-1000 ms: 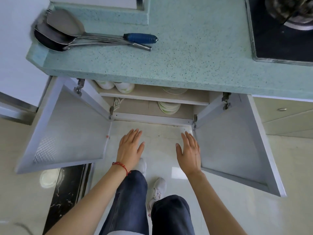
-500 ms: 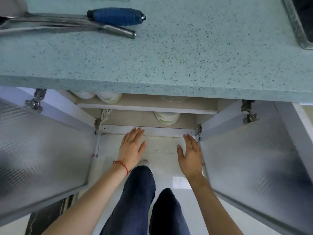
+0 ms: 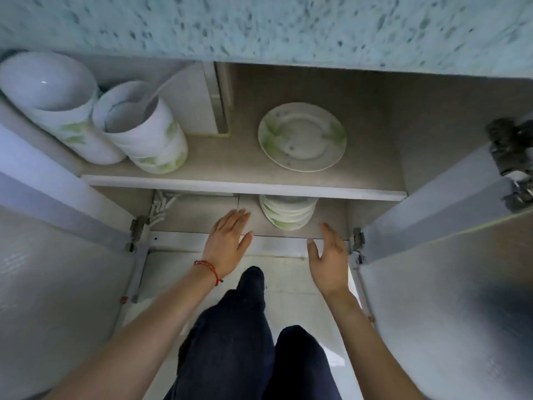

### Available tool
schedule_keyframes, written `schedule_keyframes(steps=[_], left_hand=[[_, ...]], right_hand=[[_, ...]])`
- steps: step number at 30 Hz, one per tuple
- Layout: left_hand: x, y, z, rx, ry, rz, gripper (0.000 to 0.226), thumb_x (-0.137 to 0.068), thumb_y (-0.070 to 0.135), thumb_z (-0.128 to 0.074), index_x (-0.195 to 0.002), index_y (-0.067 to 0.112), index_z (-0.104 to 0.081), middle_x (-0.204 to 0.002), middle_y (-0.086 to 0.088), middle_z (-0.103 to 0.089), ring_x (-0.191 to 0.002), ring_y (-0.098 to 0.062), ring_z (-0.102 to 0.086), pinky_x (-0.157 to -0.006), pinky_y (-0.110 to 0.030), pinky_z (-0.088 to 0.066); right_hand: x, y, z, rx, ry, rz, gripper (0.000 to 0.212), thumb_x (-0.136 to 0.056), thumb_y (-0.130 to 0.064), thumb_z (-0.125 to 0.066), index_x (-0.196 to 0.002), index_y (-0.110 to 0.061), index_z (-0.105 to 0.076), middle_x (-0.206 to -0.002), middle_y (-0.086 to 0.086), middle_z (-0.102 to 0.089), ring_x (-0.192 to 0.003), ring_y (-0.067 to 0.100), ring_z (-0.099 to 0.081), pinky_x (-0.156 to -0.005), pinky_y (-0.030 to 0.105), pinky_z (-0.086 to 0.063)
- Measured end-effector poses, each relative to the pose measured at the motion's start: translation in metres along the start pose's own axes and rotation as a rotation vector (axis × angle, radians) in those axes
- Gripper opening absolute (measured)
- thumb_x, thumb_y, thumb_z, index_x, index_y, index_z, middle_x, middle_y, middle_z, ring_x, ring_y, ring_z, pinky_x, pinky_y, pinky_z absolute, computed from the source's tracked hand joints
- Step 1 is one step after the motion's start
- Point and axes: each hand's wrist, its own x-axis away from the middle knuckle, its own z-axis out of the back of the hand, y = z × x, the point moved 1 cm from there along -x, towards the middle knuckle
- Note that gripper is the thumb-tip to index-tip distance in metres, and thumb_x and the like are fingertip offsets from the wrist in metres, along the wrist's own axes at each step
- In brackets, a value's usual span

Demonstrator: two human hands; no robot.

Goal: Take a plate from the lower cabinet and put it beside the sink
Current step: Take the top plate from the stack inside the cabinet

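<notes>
The speckled desk (image 3: 259, 24) fills the top of my view, its front edge overhanging the open lower cabinet (image 3: 375, 116). Both cabinet doors stand swung outward: the left door (image 3: 57, 284) and the right door (image 3: 447, 298).

Upper shelf (image 3: 230, 183): two leaning stacks of white bowls (image 3: 138, 134) sit at its left end; a single plate (image 3: 302, 136) with green leaf marks lies flat right of centre, clear of the shelf's front edge.

Bottom shelf (image 3: 196, 217): I see a stack of plates (image 3: 287, 212) right of centre, its upper part hidden behind the upper shelf's front edge.

My left hand (image 3: 227, 243) reaches over the front edge of the bottom shelf, grip wide, fingers extended, holding nothing, just left of the stack and apart from it. My right hand (image 3: 328, 255) hovers at the front edge, below and right of the stack, grip wide, palm turned inward, empty.

A red string bracelet (image 3: 207, 268) circles the left wrist.
</notes>
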Motion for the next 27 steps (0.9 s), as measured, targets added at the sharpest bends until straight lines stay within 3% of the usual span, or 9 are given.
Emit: schedule_keyframes(steps=[4, 7, 11, 21, 24, 27], left_hand=[[-0.024, -0.017, -0.039, 0.035, 0.037, -0.020, 0.079, -0.083, 0.061, -0.014, -0.135, 0.006, -0.037, -0.144, -0.014, -0.040, -0.137, -0.027, -0.029, -0.112, -0.034, -0.017], [-0.040, -0.025, -0.064, 0.056, 0.079, -0.029, 0.073, -0.082, 0.052, -0.017, -0.134, 0.005, -0.039, -0.142, -0.016, -0.042, -0.135, -0.028, -0.032, -0.112, -0.038, -0.023], [-0.055, -0.029, -0.092, 0.093, 0.130, -0.083, 0.073, -0.080, 0.051, -0.018, -0.134, 0.006, -0.039, -0.142, -0.015, -0.041, -0.135, -0.028, -0.032, -0.111, -0.037, -0.022], [-0.083, -0.050, -0.139, 0.267, 0.209, -0.027, 0.074, -0.078, 0.054, -0.024, -0.131, 0.005, -0.043, -0.138, -0.015, -0.046, -0.129, -0.027, -0.040, -0.105, -0.025, -0.024], [-0.104, -0.056, -0.157, 0.350, 0.227, 0.021, 0.056, -0.088, 0.040, -0.042, -0.132, 0.004, -0.042, -0.139, -0.016, -0.046, -0.130, -0.026, -0.039, -0.103, -0.022, -0.024], [-0.123, -0.062, -0.173, 0.508, 0.293, 0.068, 0.041, -0.091, 0.016, -0.048, -0.130, 0.003, -0.044, -0.136, -0.015, -0.049, -0.127, -0.026, -0.044, -0.102, -0.022, -0.029]], right_hand=[[-0.024, 0.031, -0.029, -0.061, 0.045, 0.015, 0.045, -0.091, -0.018, -0.050, -0.133, -0.004, -0.041, -0.140, 0.017, -0.045, -0.131, 0.030, -0.039, -0.107, 0.028, -0.026], [-0.037, 0.052, -0.046, -0.118, 0.064, 0.031, 0.046, -0.091, -0.017, -0.050, -0.134, -0.003, -0.040, -0.141, 0.017, -0.044, -0.132, 0.030, -0.038, -0.110, 0.033, -0.029], [-0.051, 0.075, -0.066, -0.143, 0.096, 0.052, 0.046, -0.091, -0.016, -0.050, -0.134, -0.001, -0.039, -0.141, 0.018, -0.043, -0.132, 0.030, -0.037, -0.105, 0.024, -0.022], [-0.087, 0.100, -0.100, -0.268, 0.140, 0.029, 0.045, -0.091, -0.019, -0.051, -0.133, -0.004, -0.042, -0.133, 0.009, -0.051, -0.125, 0.023, -0.044, -0.098, 0.012, -0.026], [-0.103, 0.108, -0.115, -0.317, 0.170, 0.091, 0.037, -0.090, -0.013, -0.052, -0.126, -0.004, -0.050, -0.111, -0.003, -0.053, -0.106, 0.009, -0.046, -0.082, -0.007, -0.027], [-0.119, 0.117, -0.130, -0.360, 0.173, 0.057, 0.038, -0.091, -0.017, -0.052, -0.127, -0.008, -0.050, -0.116, -0.002, -0.055, -0.106, 0.006, -0.045, -0.083, 0.000, -0.032]])
